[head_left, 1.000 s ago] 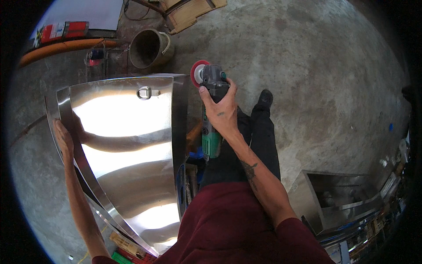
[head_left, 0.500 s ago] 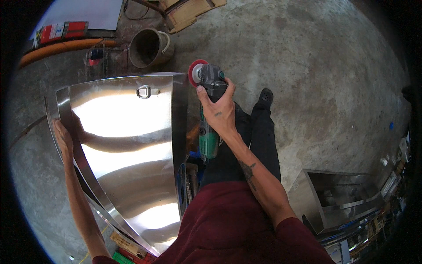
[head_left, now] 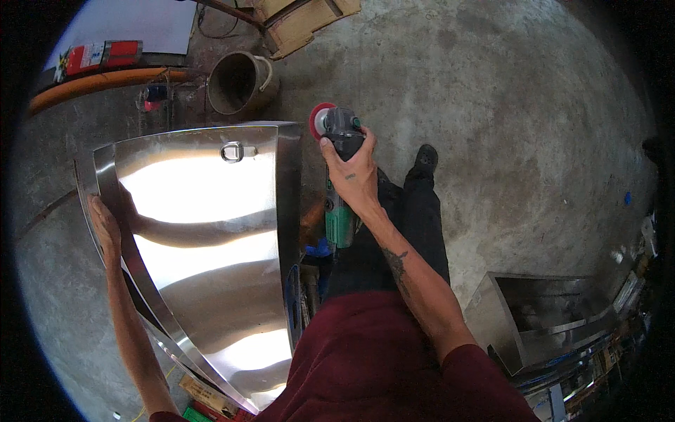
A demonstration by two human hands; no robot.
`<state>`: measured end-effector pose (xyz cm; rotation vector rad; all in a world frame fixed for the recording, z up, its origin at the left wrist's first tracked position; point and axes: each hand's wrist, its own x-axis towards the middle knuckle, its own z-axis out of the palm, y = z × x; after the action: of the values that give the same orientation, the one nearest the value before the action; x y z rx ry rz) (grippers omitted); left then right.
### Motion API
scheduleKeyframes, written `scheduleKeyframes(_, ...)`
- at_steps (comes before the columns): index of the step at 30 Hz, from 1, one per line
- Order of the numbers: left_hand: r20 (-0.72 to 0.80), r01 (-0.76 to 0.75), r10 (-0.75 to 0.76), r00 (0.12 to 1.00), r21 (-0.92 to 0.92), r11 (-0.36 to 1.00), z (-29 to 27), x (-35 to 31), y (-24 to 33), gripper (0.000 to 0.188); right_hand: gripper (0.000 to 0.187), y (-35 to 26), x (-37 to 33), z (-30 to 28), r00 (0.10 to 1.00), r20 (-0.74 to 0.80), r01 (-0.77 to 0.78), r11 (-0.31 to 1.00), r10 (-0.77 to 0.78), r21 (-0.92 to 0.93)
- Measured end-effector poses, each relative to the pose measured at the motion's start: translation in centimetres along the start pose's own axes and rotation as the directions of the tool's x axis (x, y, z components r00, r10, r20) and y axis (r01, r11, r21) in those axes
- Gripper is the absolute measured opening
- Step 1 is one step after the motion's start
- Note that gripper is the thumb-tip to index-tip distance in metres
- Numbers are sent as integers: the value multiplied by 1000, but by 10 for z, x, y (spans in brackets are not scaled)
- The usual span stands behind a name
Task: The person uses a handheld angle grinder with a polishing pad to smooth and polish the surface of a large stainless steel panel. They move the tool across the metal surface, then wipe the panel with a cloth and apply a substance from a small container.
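A shiny stainless steel box point(head_left: 211, 274) with a broad, smooth top face lies on my left. Near its far end sits a small D-shaped metal ring handle point(head_left: 233, 152). My left hand point(head_left: 107, 226) grips the box's left rim, its fingers along the edge and partly hidden. In my right hand point(head_left: 354, 179) is an angle grinder point(head_left: 339, 225) with a green body and dark head, held around the head with the thumb on the left. The grinder's red disc point(head_left: 320, 122) points to the left, apart from the box, just beyond its far right corner.
A bucket point(head_left: 242, 83) stands beyond the box, near an orange pipe point(head_left: 105, 79) and a red-and-white package point(head_left: 105, 56). Flattened cardboard point(head_left: 302, 28) lies at the far side. Another open steel box point(head_left: 492, 316) sits at the right, by stacked metal pieces.
My right hand has shifted the grinder slightly to the right and nearer to me. My left hand stays at the box's rim. The whole view has moved slightly.
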<state>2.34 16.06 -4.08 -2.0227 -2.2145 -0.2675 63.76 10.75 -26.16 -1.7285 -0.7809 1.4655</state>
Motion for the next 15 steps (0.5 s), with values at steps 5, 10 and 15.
scheduleKeyframes(5,36,46,-46,998,5,999,1,2,-17,67,98,-7,-6,0,999,-28,17,999,-16,47)
scheduleKeyframes(10,85,84,-86,993,30,996,-5,0,-24,68,96,-3,-3,-1,991,-8,135,991,-135,-3)
scheduleKeyframes(15,89,72,-73,993,14,997,-5,3,-18,72,93,-11,-6,-2,993,22,112,993,-112,24)
